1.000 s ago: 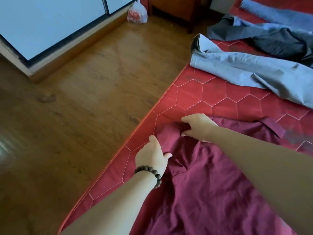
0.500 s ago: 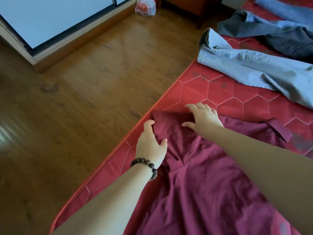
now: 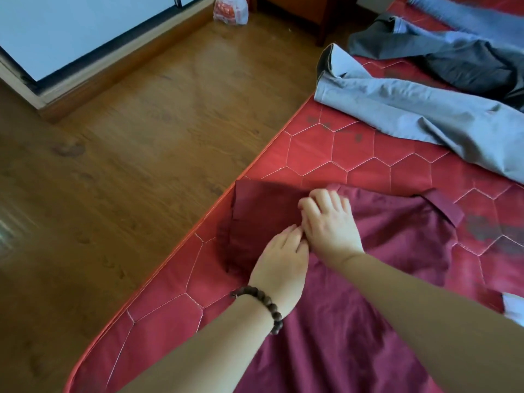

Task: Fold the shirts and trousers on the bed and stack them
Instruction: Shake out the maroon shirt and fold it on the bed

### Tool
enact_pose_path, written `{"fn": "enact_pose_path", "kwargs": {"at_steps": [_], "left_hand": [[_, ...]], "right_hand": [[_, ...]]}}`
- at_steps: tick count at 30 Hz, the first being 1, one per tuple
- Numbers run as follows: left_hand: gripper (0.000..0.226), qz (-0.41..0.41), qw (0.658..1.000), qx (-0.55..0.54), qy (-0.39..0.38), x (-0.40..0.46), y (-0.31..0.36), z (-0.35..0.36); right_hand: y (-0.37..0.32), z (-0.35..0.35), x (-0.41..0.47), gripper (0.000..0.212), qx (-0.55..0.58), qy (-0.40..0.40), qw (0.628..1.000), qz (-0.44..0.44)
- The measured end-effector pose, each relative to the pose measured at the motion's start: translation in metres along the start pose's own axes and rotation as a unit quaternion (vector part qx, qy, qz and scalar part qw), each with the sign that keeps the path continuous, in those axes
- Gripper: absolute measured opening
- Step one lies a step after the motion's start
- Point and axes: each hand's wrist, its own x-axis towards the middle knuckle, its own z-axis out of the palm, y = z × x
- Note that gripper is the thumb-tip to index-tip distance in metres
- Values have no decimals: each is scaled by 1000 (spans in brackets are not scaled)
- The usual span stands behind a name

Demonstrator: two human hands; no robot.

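Observation:
A maroon shirt [image 3: 377,273] lies spread on the red quilted bed [image 3: 354,157], its collar [image 3: 446,207] at the far right. Its sleeve [image 3: 255,214] lies flat and reaches the bed's left edge. My left hand [image 3: 279,259], with a bead bracelet on the wrist, rests on the fabric where the sleeve meets the body. My right hand [image 3: 330,222] presses on the shirt just beyond it, and the two hands touch. Light grey-blue trousers [image 3: 425,117] lie unfolded farther up the bed.
A dark grey garment [image 3: 467,61] and a blue one [image 3: 482,21] lie at the far right of the bed. A white cloth [image 3: 514,307] shows at the right edge. Wooden floor [image 3: 141,165] borders the bed on the left, with a plastic bag [image 3: 231,9] and a wooden cabinet [image 3: 292,9] beyond.
The sleeve now lies flat out to the bed's left edge. Both hands slid together towards the shirt's shoulder and now touch each other.

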Motion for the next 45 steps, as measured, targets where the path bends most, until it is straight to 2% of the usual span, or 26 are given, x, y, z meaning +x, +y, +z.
{"fn": "enact_pose_path", "kwargs": {"at_steps": [3, 6, 7, 9, 13, 15, 17, 19, 21, 23, 26, 30, 33, 37, 42, 45], "left_hand": [[57, -55, 989, 71, -120, 0, 0, 20], [66, -74, 983, 120, -118, -8, -1, 28], [69, -82, 982, 118, -121, -7, 2, 27], [69, -94, 983, 118, -108, -1, 12, 23], [39, -51, 991, 122, -9, 42, 18, 16], [48, -28, 992, 124, 1, 74, 10, 16], [56, -22, 990, 135, -33, 103, -5, 19], [56, -15, 986, 152, -59, 119, -17, 25], [51, -1, 983, 178, -35, 124, -23, 27], [39, 8, 981, 195, 10, 124, -22, 29], [29, 38, 980, 195, 24, 120, -19, 29], [35, 62, 977, 204, 29, 118, -17, 20], [34, 66, 975, 210, 30, 116, -16, 21], [34, 72, 978, 194, 34, 114, -17, 24], [36, 95, 977, 184, 50, 144, -26, 21], [31, 96, 974, 193, 71, 170, -22, 25]], "right_hand": [[16, 5, -24, 29, 28, -77, 997, -13], [50, 7, -32, 48, -2, -193, 980, 37], [64, 8, -32, 52, -22, -211, 975, 66], [90, 6, -34, 55, -42, -185, 973, 129], [141, -15, -46, 50, -50, -71, 968, 235], [170, -24, -54, 53, -35, -62, 943, 326], [191, -31, -57, 63, 3, -77, 906, 415], [201, -33, -58, 77, 4, -108, 877, 468], [202, -34, -57, 85, 22, -100, 848, 519], [197, -32, -56, 77, 63, -72, 823, 559], [187, -27, -54, 54, 96, -55, 828, 549], [173, -26, -52, 37, 65, -34, 862, 502], [164, -29, -52, 36, 35, -7, 857, 514], [152, -24, -55, 28, 117, -17, 852, 510], [177, -31, -41, 21, 124, 57, 864, 485], [201, -35, -21, 32, 101, 63, 878, 464]]}}
